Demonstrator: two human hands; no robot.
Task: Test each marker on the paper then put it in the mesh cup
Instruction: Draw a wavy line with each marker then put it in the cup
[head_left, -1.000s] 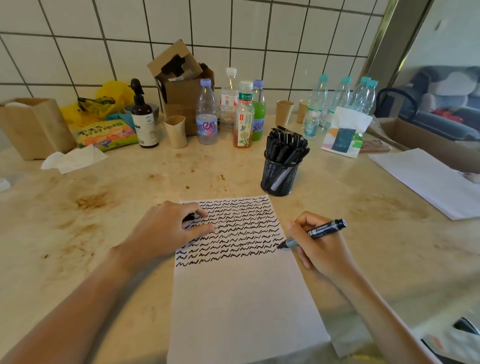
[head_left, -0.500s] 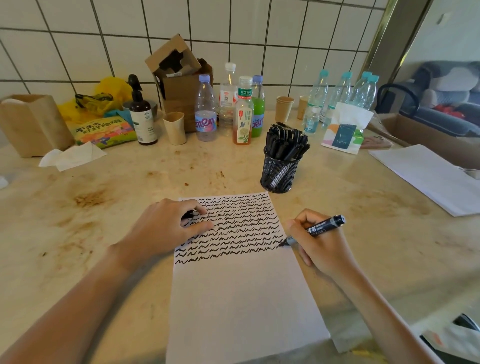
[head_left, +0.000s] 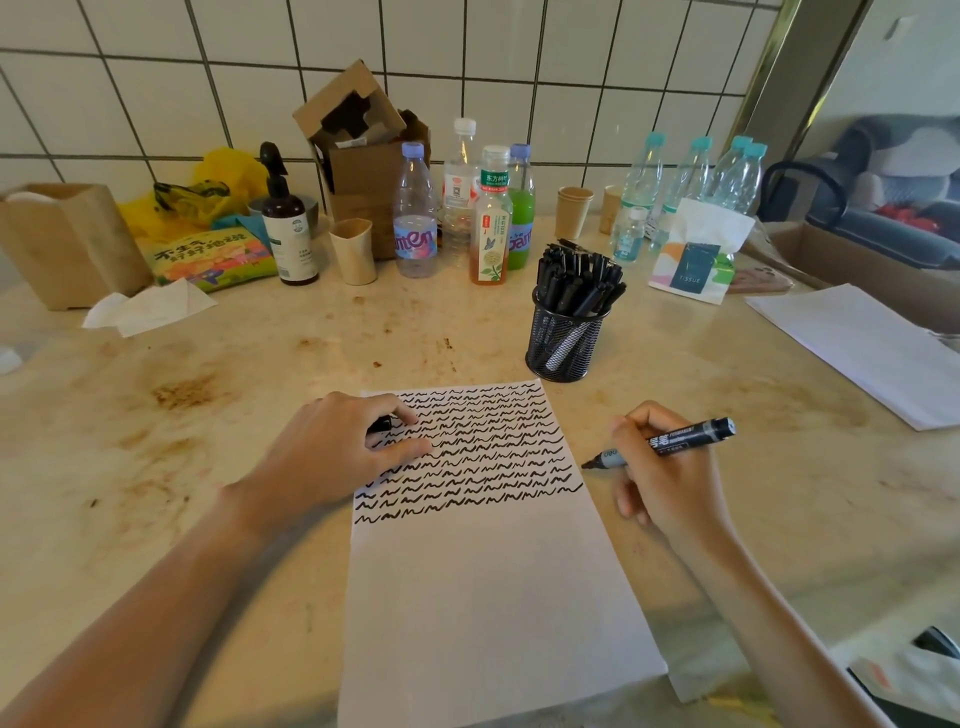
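A white sheet of paper (head_left: 483, 587) lies in front of me, its upper part covered with rows of black squiggles. My right hand (head_left: 670, 478) grips an uncapped black marker (head_left: 675, 441), tip pointing left just off the paper's right edge. My left hand (head_left: 332, 457) rests on the paper's upper left corner and pinches a small black marker cap (head_left: 382, 423) under its fingers. Behind the paper stands the black mesh cup (head_left: 566, 345), filled with several black markers.
Bottles (head_left: 415, 213), paper cups (head_left: 353, 249), a cardboard box (head_left: 363, 156), a brown pump bottle (head_left: 288, 223) and a paper bag (head_left: 62, 244) line the tiled wall. A tissue pack (head_left: 696, 254) and more white sheets (head_left: 872, 348) lie at the right.
My right hand has lifted the marker tip off the paper's right edge and drawn it slightly right. The left hand has stayed put.
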